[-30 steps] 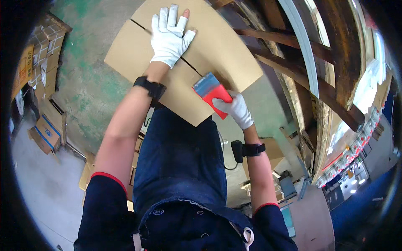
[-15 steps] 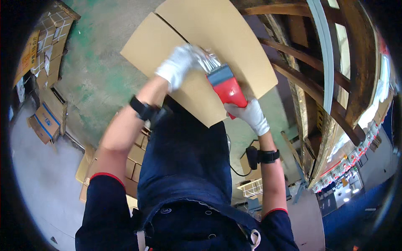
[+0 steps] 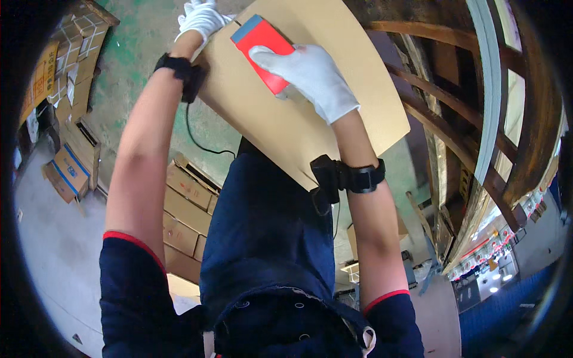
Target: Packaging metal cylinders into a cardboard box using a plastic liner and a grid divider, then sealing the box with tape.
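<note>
A large brown cardboard box (image 3: pixel 358 71) stands in front of me, a seam between its top flaps visible at the far left edge. My right hand (image 3: pixel 319 77), in a white glove, is wrapped round a red tape dispenser (image 3: pixel 265 51) with a grey end. The dispenser is over the box top, its grey end pointing to the far left, near the seam. My left hand (image 3: pixel 203 21), also gloved, is at the box's far left edge. Its fingers look spread, and I make out nothing in them. Any tape under the dispenser is hidden.
Strapped cartons (image 3: pixel 71 48) are stacked at the far left, with an opened carton (image 3: pixel 68 170) nearer. More brown cartons (image 3: pixel 182 209) lie left of my legs. A wooden frame (image 3: pixel 444 149) with a grey rail (image 3: pixel 490 89) rises close on the right. Cables hang from both wrist straps.
My right hand has carried the tape dispenser left and away from me across the box top. My left hand has left the dispenser's grey end and moved out to the far left edge.
</note>
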Demonstrator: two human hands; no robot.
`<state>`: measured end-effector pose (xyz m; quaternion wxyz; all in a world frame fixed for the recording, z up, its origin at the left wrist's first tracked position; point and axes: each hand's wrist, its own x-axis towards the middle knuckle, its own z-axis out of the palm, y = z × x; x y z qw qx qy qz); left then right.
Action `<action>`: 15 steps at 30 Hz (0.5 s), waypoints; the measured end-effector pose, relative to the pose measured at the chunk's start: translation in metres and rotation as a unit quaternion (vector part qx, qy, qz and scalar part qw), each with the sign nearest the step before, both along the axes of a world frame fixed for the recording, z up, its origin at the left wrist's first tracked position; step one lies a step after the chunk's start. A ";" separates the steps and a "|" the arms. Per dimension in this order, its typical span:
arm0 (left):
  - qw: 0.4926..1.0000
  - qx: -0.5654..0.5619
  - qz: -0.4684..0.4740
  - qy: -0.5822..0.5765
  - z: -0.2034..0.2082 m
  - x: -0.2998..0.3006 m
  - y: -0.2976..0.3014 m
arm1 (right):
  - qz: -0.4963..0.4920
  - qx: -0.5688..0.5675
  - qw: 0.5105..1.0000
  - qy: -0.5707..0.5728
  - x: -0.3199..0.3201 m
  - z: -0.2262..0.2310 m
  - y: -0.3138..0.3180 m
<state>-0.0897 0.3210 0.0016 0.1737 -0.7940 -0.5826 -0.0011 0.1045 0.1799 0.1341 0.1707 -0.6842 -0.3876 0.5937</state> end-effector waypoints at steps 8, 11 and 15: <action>0.969 0.022 -0.228 -0.094 0.075 0.025 -0.092 | 0.023 -0.119 0.992 -0.028 0.043 0.057 -0.107; 0.867 -0.303 -0.315 -0.238 0.088 0.091 -0.193 | -0.059 -0.289 0.952 -0.076 0.093 0.052 -0.245; 0.723 -0.434 -0.498 -0.201 0.073 0.150 -0.325 | 0.067 -0.314 0.883 -0.341 0.129 0.019 -0.370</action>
